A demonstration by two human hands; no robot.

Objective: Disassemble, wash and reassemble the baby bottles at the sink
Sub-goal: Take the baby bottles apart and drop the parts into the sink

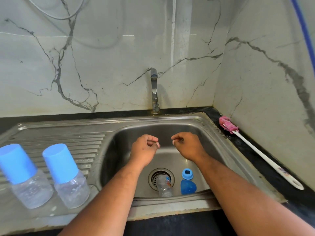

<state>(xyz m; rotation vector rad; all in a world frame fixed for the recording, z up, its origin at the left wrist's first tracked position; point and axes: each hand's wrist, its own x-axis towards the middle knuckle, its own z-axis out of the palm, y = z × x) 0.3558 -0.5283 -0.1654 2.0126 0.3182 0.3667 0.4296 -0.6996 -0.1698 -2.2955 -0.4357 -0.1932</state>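
We hold our left hand (144,149) and right hand (189,145) above the stainless steel sink (129,133), fingers curled shut on themselves (hands apart). Below them, the clear plastic bottle body (164,186) lies over the drain.

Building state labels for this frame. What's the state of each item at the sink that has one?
left bottle: upright on drainboard, cap on
right bottle: upright on drainboard, cap on
bottle body: uncapped, lying in sink over drain
collar ring: loose in sink
blue cap: off, on its side in sink
bottle brush: lying on counter, untouched
faucet: no water visible
left grip: fingers curled, nothing seen held
right grip: fingers curled, nothing seen held
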